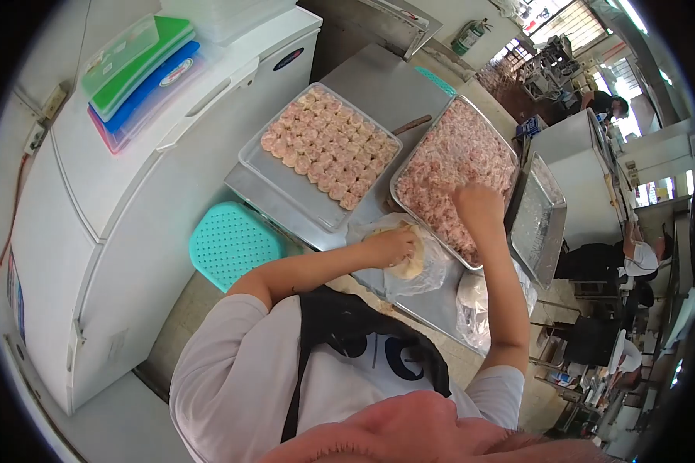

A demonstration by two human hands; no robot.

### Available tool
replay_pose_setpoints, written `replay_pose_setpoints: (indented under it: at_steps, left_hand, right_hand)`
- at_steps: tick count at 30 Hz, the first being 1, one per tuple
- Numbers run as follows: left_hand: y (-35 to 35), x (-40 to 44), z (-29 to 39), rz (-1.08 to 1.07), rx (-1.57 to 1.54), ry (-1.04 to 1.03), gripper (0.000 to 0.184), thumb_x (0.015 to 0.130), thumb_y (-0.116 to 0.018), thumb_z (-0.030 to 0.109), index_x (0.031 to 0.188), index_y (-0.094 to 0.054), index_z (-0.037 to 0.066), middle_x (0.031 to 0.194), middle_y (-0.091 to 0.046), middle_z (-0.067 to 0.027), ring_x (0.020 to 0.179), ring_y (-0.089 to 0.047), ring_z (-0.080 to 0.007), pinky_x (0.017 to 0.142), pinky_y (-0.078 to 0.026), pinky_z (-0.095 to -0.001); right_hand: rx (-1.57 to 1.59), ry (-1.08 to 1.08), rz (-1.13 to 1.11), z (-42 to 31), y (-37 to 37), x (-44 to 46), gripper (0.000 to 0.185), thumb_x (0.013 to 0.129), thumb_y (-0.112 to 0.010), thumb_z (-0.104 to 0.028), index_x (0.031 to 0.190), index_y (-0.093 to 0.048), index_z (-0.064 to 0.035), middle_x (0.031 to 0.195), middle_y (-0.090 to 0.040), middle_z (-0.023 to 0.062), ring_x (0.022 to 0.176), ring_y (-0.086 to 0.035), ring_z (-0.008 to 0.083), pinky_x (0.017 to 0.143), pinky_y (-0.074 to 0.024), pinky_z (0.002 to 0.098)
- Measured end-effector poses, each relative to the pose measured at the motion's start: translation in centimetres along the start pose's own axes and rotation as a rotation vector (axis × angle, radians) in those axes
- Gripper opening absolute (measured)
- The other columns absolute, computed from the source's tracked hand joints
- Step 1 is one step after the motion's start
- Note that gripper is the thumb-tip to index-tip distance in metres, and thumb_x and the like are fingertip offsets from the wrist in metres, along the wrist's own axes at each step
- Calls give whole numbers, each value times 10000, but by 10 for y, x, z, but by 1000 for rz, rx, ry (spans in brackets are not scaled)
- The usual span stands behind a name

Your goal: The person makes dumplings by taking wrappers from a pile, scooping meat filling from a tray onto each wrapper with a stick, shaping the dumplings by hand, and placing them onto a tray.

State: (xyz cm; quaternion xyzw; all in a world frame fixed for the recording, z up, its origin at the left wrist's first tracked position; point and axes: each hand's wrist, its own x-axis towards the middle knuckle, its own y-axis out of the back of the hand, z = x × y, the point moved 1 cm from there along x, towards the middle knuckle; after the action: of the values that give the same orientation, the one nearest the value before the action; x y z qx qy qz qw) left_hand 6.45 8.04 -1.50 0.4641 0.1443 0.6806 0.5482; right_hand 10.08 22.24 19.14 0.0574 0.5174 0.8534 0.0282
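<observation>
My left hand (pixel 392 247) rests with bent fingers on a stack of pale round dough wrappers (pixel 409 265), which sits on an opened plastic bag (pixel 436 274). Over the near part of a large metal tray of minced meat (pixel 463 147) is my right hand (pixel 477 204), its fingers curled down at the meat; what they hold, if anything, is hidden. To the left, a clear plastic tray (pixel 286 181) carries many filled dumplings (pixel 328 143) in close rows, with a bare strip along its near left side.
A metal table (pixel 371 69) bears the trays. Beside the meat stand an empty-looking metal pan (pixel 534 224) and a plastic-wrapped bundle (pixel 475 305). A turquoise stool (pixel 235 243) and white freezer (pixel 139 224) with coloured lids (pixel 143 73) are left. Other people (pixel 606 104) are at right.
</observation>
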Motion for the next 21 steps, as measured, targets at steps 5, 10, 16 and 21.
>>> replay_pose_setpoints:
  at_steps: [5, 10, 16, 21]
  left_hand:
    - [21, 4, 9, 23, -266, 164, 176, 906, -601, 221, 956, -675, 70, 1007, -602, -147, 981, -566, -342, 865, -456, -442]
    - [18, 8, 11, 125, -282, 220, 183, 904, -613, 230, 968, -689, 76, 969, -614, -138, 925, -585, -342, 823, -476, -431]
    - [36, 11, 28, 153, -246, 434, 172, 885, -644, 218, 970, -696, 78, 907, -662, -104, 870, -631, -290, 776, -505, -381]
    - [41, 14, 32, 293, -397, 507, 207, 861, -671, 247, 940, -681, 56, 895, -675, -117, 868, -642, -245, 767, -503, -357]
  right_hand:
    - [-39, 171, 90, -28, -42, 21, 118, 750, -594, -106, 699, -696, -76, 692, -674, 99, 655, -685, 271, 547, -532, 369]
    - [65, 212, 29, -10, -26, -15, 131, 768, -586, -127, 737, -704, -80, 711, -681, 118, 672, -689, 280, 555, -531, 387]
    - [68, 305, 86, -6, -65, -7, 190, 830, -553, -152, 752, -693, -50, 760, -686, 146, 692, -691, 295, 569, -539, 417]
    - [111, 279, 61, 11, -55, -16, 189, 834, -547, -138, 760, -688, -37, 775, -687, 149, 701, -690, 313, 601, -551, 436]
